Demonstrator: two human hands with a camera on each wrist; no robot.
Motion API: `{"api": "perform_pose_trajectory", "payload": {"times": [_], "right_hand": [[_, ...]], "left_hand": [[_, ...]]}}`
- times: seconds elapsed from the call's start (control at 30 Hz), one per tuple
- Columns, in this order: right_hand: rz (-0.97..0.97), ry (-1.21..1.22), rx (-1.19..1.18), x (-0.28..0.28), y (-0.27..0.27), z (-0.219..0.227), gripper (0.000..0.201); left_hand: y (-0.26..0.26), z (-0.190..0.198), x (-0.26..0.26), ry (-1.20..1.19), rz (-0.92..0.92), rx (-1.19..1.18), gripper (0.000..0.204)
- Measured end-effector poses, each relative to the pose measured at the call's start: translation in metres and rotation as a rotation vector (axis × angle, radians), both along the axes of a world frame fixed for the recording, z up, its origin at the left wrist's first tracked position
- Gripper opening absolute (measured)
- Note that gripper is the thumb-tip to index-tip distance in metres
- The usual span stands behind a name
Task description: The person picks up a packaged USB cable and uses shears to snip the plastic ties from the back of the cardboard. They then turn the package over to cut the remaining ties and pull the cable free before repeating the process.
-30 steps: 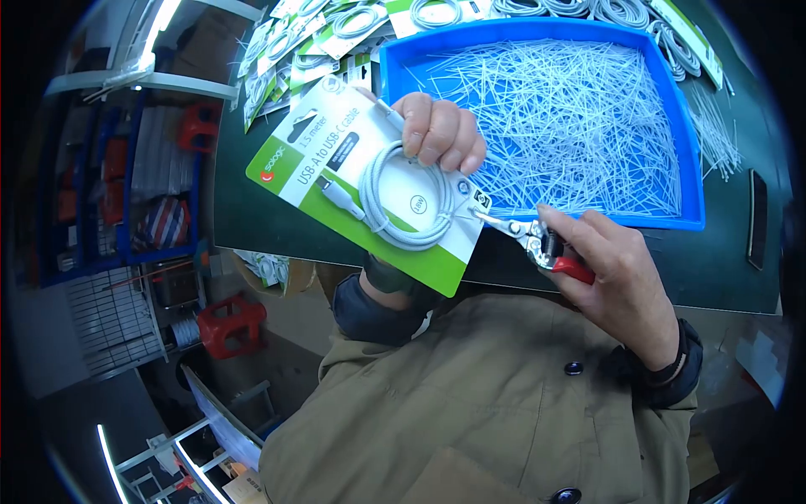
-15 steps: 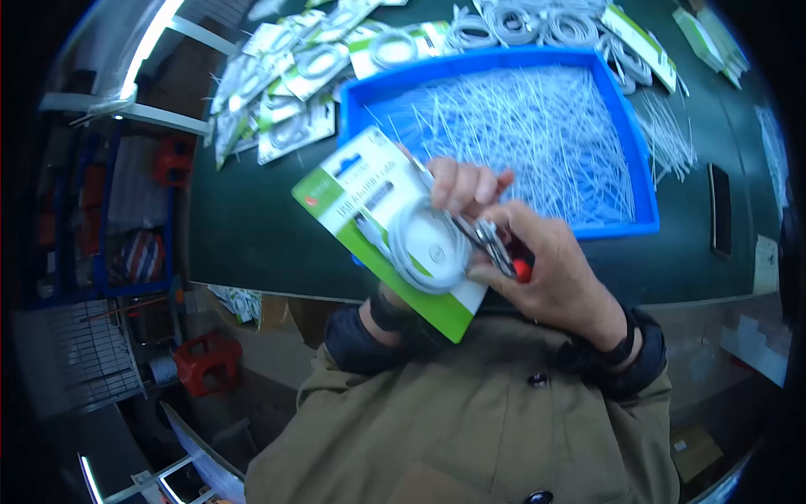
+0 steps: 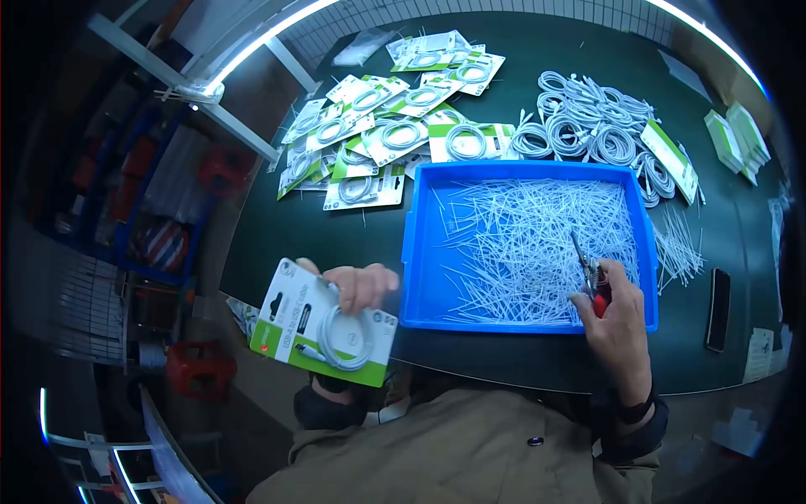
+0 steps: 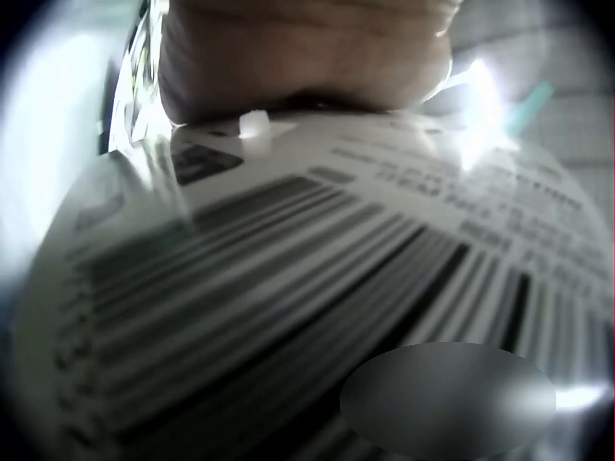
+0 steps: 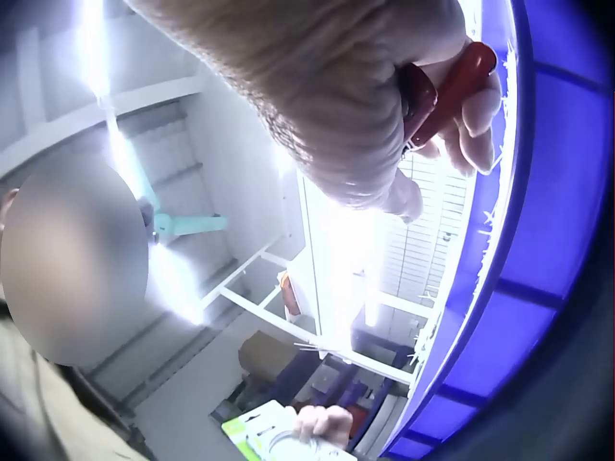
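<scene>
In the head view my left hand grips the upper edge of a green and white cable card, its coiled white cable facing up, left of the blue tray. The left wrist view shows the card's barcoded back close up, below the left hand. My right hand holds red-handled cutters over the tray's right part, above the loose white ties. Red handles show in the right hand in the right wrist view.
Carded cables lie heaped behind the tray to the left, with loose coiled cables at the back right. More ties and a phone lie right of the tray. Green packs stand at the far right.
The hands have moved apart: the left carried the card left, away from the cutters, and the right took the cutters over the tray. The head view now takes in more of the table.
</scene>
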State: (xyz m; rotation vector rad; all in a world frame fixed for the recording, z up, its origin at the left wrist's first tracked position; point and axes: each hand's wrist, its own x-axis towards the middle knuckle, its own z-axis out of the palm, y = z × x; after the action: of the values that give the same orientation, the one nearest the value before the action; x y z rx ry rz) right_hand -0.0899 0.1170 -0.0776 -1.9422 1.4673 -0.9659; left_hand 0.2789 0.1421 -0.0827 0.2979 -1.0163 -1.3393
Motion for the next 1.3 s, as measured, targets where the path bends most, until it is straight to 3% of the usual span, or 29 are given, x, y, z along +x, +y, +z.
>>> {"api": "perform_pose_trajectory", "payload": {"times": [0.07,0.17,0.23,0.37,0.43,0.53,0.67,0.87,1.07,1.3], "right_hand": [[-0.015,-0.008,-0.006,-0.007,-0.006,-0.002,0.041],[-0.031,0.019,0.034,-0.013,-0.013,-0.002,0.048],[-0.025,0.01,0.039,-0.016,-0.016,-0.005,0.049],[0.004,-0.027,0.037,-0.016,-0.021,-0.017,0.053],[0.007,-0.017,0.04,-0.014,-0.023,-0.017,0.056],[0.004,0.009,0.03,-0.016,-0.021,-0.016,0.063],[0.04,0.022,-0.026,-0.022,-0.018,-0.018,0.075],[0.008,0.051,0.143,-0.026,-0.005,-0.002,0.072],[-0.118,-0.08,-0.005,-0.035,0.003,-0.017,0.057],[-0.052,-0.262,0.162,-0.039,0.002,-0.013,0.063]], "left_hand": [[0.023,-0.014,0.053,-0.194,0.138,-0.045,0.071],[0.075,-0.05,0.144,-0.448,0.505,0.15,0.072],[0.092,-0.053,0.16,-0.564,0.91,0.353,0.069],[0.072,-0.036,0.169,-0.568,1.117,0.357,0.045],[0.033,-0.018,0.145,-0.806,1.113,0.325,0.029],[-0.029,0.0,0.111,-1.208,0.947,0.183,0.012],[-0.125,0.001,0.076,-1.618,0.823,-0.25,0.034],[-0.235,-0.036,0.061,-1.884,0.781,-0.557,0.052],[-0.261,-0.058,0.064,-2.044,0.868,-0.607,0.05],[-0.222,-0.013,0.076,-2.063,0.882,-0.505,0.051]]}}
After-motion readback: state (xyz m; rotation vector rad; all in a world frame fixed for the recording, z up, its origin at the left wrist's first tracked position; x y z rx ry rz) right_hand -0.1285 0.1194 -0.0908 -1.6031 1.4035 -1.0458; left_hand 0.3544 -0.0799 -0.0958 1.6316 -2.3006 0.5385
